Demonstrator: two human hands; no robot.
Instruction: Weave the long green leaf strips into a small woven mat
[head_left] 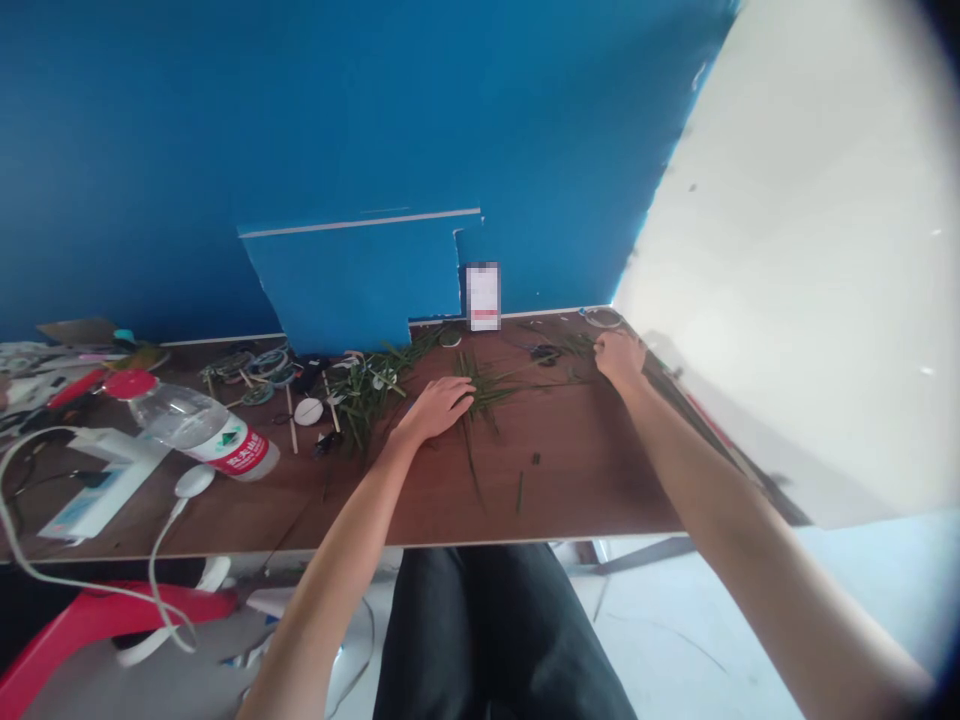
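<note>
My left hand lies flat on the brown table, fingers stretched out over a bunch of thin green leaf strips. My right hand reaches to the far right corner of the table, fingers curled down among more green strips; what they grip is hidden. A larger heap of green leaves lies left of my left hand. A small ring sits just beyond my right hand.
A plastic water bottle with a red cap lies on its side at the left. Near it are a white power strip, white cables, wooden sticks, round rings and a white disc. A blue wall stands behind; a red chair is below left.
</note>
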